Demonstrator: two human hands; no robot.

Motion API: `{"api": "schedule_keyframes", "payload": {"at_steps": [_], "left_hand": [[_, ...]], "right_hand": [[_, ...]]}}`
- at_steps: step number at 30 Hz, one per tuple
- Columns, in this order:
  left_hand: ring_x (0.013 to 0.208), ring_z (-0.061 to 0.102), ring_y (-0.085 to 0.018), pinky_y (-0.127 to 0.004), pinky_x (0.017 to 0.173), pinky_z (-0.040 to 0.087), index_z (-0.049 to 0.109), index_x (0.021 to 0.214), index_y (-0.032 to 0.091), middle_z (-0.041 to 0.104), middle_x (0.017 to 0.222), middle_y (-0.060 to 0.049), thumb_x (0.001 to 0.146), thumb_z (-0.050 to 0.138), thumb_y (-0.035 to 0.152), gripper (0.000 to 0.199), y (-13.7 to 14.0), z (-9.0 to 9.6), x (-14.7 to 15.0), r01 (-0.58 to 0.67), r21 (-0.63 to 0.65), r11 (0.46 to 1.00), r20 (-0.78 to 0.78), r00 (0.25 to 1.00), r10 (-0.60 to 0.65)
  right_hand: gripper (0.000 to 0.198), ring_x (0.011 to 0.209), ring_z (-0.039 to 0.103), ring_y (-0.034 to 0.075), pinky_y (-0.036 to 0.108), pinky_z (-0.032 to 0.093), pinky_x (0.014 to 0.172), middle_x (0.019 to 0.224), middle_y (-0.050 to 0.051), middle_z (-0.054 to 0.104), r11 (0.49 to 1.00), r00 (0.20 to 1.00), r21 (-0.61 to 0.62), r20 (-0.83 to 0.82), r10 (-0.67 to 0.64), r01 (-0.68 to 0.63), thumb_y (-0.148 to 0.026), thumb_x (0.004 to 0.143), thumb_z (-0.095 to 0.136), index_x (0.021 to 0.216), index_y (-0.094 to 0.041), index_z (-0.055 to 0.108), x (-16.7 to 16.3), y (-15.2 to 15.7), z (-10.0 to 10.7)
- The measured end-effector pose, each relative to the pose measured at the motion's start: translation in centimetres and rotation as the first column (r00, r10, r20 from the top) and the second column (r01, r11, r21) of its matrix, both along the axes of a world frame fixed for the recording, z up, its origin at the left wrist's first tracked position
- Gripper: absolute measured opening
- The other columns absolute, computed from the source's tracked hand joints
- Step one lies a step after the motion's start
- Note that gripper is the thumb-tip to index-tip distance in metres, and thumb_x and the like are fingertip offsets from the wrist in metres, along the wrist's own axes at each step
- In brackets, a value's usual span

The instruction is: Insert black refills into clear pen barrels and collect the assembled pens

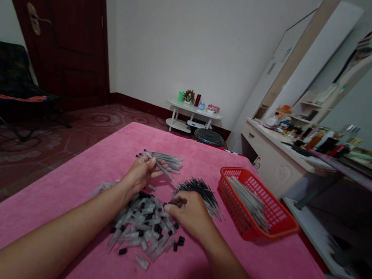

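My left hand (143, 170) pinches a slim grey pen barrel (165, 171), which slants down toward the right. My right hand (191, 211) is closed, thumb and fingertips together, just right of the barrel's lower end; something small and dark shows at the fingertips, too small to name. Below both hands spreads a heap of clear pen caps (145, 232) mixed with small black plugs (175, 246). Behind my right hand lies a bundle of dark-tipped pen refills (203, 191). Beyond my left hand is a row of grey pens (170, 159) with dark ends.
A red plastic basket (287, 230) on the right holds many pale pen barrels (250, 201). Everything rests on a pink cloth-covered table (62, 214). A dressing table (276, 157) stands at right, a small white stand (194, 109) by the wall, a folding chair (1, 70) at left.
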State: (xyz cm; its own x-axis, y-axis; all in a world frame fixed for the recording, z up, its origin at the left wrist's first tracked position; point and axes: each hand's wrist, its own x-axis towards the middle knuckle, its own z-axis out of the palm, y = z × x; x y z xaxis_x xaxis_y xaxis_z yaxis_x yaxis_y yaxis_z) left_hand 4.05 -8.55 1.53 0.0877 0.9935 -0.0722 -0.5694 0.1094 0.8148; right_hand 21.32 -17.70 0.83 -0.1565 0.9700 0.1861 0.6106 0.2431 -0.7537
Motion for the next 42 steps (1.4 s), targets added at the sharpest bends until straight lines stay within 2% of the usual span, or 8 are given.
{"api": "schedule_keyframes", "payload": {"at_steps": [2, 5, 8, 13, 20, 25, 32, 42], "left_hand": [[0.071, 0.068, -0.016, -0.030, 0.068, 0.055, 0.050, 0.079, 0.014, 0.067, 0.074, -0.004, 0.080, 0.057, 0.010, 0.008, 0.2, -0.2, -0.1, 0.007, -0.001, 1.000, 0.001, 1.000, -0.007], [0.069, 0.068, -0.016, -0.030, 0.064, 0.055, 0.049, 0.080, 0.015, 0.066, 0.074, -0.003, 0.079, 0.058, 0.012, 0.010, 0.1, -0.3, 0.0, 0.028, 0.018, 0.999, -0.038, 0.999, -0.027], [0.068, 0.068, -0.017, -0.029, 0.060, 0.056, 0.049, 0.083, 0.016, 0.066, 0.074, -0.002, 0.077, 0.061, 0.016, 0.014, -0.6, -0.3, 0.5, 0.070, 0.069, 0.995, -0.087, 0.994, -0.064], [0.072, 0.068, -0.021, -0.031, 0.061, 0.056, 0.051, 0.083, 0.017, 0.067, 0.077, -0.004, 0.071, 0.069, 0.024, 0.023, -1.6, 0.0, 1.2, 0.196, 0.109, 0.974, -0.154, 0.972, -0.178], [0.072, 0.068, -0.016, -0.031, 0.070, 0.055, 0.051, 0.080, 0.014, 0.068, 0.077, -0.005, 0.075, 0.063, 0.017, 0.013, 0.4, 0.0, -0.7, -0.024, 0.084, 0.996, -0.081, 0.996, 0.031], [0.073, 0.069, -0.017, -0.031, 0.071, 0.055, 0.051, 0.081, 0.013, 0.068, 0.076, -0.005, 0.080, 0.055, 0.013, 0.004, 0.9, -0.6, -1.0, -0.021, 0.060, 0.998, -0.076, 0.997, 0.026], [0.071, 0.069, -0.016, -0.029, 0.067, 0.056, 0.053, 0.083, 0.014, 0.069, 0.075, -0.004, 0.081, 0.054, 0.012, 0.003, 0.5, -0.4, -0.5, -0.002, 0.033, 0.999, -0.085, 0.996, 0.005], [0.070, 0.069, -0.015, -0.026, 0.065, 0.055, 0.052, 0.084, 0.014, 0.069, 0.074, -0.006, 0.082, 0.054, 0.015, 0.003, 0.3, -0.2, -0.4, 0.010, 0.025, 1.000, -0.115, 0.993, -0.007]], "right_hand": [[0.029, 0.047, 0.046, 0.010, 0.020, 0.024, 0.043, 0.050, -0.002, 0.057, 0.999, 0.998, -0.011, 0.043, 0.051, -0.050, -0.043, 0.064, 0.068, 0.057, -0.016, 0.065, -0.1, -0.3, 0.1], [0.039, 0.045, 0.044, 0.010, 0.021, 0.021, 0.043, 0.046, -0.002, 0.053, 0.998, 0.990, 0.013, 0.128, -0.055, 0.054, -0.052, 0.066, 0.065, 0.053, -0.016, 0.063, 0.0, -0.4, 0.5], [0.029, 0.048, 0.049, 0.012, 0.022, 0.023, 0.045, 0.053, 0.000, 0.059, 0.981, 0.973, 0.090, 0.139, -0.182, 0.171, -0.046, 0.067, 0.067, 0.060, -0.018, 0.066, 0.1, -0.1, 0.9], [0.012, 0.056, 0.056, 0.014, 0.023, 0.027, 0.050, 0.061, 0.000, 0.065, 0.987, 0.964, 0.136, 0.239, -0.113, 0.082, -0.027, 0.073, 0.062, 0.065, -0.021, 0.068, 0.7, 0.1, 1.6], [0.006, 0.074, 0.064, 0.023, 0.027, 0.035, 0.058, 0.074, 0.008, 0.070, 0.967, 0.706, 0.024, 0.678, -0.204, 0.255, -0.027, 0.066, 0.069, 0.069, -0.022, 0.072, 4.8, 0.2, 5.0], [0.016, 0.089, 0.064, 0.028, 0.031, 0.044, 0.069, 0.092, 0.014, 0.069, 0.937, 0.538, 0.030, 0.813, -0.225, 0.347, -0.022, 0.070, 0.064, 0.081, -0.015, 0.071, 5.5, 0.3, 5.7], [0.019, 0.090, 0.065, 0.027, 0.033, 0.047, 0.072, 0.093, 0.012, 0.069, 0.933, 0.547, 0.051, 0.798, -0.252, 0.357, -0.025, 0.077, 0.057, 0.088, -0.016, 0.068, 5.5, 1.0, 3.6], [0.020, 0.100, 0.058, 0.025, 0.031, 0.046, 0.079, 0.104, 0.015, 0.064, 0.941, 0.545, 0.146, 0.783, -0.299, 0.307, -0.021, 0.080, 0.053, 0.091, -0.012, 0.067, 5.5, 1.3, 3.0]]}}
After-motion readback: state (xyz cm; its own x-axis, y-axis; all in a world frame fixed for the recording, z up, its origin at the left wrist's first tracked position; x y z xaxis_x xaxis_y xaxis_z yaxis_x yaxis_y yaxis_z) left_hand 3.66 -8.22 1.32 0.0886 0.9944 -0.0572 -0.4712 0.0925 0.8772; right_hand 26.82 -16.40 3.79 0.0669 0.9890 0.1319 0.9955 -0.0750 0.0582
